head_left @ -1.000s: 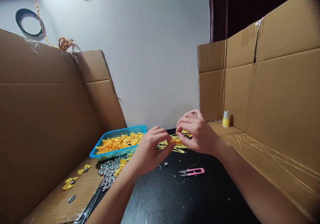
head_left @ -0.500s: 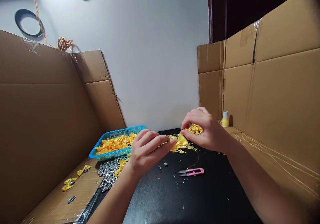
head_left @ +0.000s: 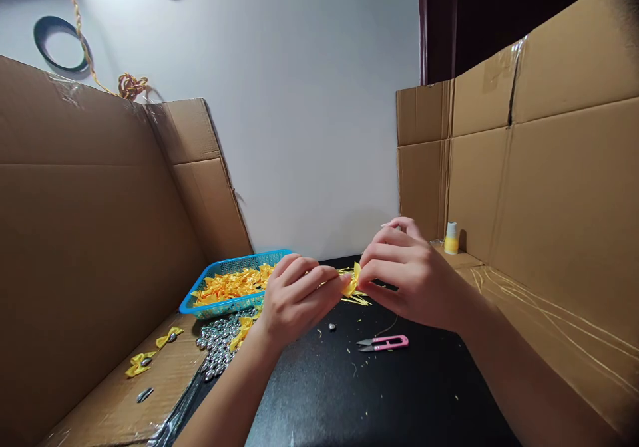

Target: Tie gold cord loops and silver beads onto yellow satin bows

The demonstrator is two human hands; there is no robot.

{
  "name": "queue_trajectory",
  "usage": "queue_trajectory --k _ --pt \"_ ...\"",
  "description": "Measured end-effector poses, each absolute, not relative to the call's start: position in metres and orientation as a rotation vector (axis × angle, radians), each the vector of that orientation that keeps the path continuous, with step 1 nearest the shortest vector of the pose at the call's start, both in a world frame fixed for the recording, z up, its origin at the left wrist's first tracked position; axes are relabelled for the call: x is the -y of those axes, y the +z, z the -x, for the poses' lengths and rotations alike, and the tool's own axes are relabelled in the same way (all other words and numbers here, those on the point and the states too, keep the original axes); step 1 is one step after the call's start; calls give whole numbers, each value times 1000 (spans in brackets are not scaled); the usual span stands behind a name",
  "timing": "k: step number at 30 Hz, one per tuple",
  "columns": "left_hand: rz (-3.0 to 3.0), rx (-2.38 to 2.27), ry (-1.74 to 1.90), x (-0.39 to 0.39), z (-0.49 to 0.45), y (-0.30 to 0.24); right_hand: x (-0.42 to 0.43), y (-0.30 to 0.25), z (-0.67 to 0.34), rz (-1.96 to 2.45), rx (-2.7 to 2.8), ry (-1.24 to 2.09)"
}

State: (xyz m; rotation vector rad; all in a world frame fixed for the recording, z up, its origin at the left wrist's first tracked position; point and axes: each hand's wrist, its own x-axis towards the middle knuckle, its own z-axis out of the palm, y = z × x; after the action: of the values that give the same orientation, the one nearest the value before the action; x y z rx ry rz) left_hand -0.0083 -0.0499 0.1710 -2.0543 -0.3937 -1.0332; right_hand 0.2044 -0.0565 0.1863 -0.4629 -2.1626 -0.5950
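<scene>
A small yellow ribbon bow (head_left: 352, 283) is pinched between the thumb and fingers of my left hand (head_left: 302, 297). From the other side, my right hand (head_left: 407, 271) closes its thumb and forefinger on the bow's right edge; anything thinner between those fingertips is hidden. A fine thread (head_left: 392, 325) curves down below my right hand toward pink thread snips (head_left: 383, 343) on the black tabletop (head_left: 379, 394). One loose silver bead (head_left: 332, 326) lies left of the snips. Behind my hands, yellow strands (head_left: 362, 298) are spread out, partly covered.
A blue basket (head_left: 200, 284) of yellow bows (head_left: 234, 283) stands at the back left, with a pile of silver beads (head_left: 219, 347) before it. Bows with beads (head_left: 141, 363) lie on cardboard at left. A thread spool (head_left: 451, 239) stands right. Cardboard walls (head_left: 564, 187) flank both sides.
My right hand has come down and left onto the bow, which now shows less between my hands. My left hand keeps its pinch almost in place.
</scene>
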Motion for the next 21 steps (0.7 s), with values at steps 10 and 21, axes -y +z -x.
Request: queue_trajectory --k 10,21 --pt "2101 447 -1055 47 9 170 56 185 -199 578 2164 -656" --pt "2297 710 -1231 46 5 174 56 191 -208 611 2183 -498"
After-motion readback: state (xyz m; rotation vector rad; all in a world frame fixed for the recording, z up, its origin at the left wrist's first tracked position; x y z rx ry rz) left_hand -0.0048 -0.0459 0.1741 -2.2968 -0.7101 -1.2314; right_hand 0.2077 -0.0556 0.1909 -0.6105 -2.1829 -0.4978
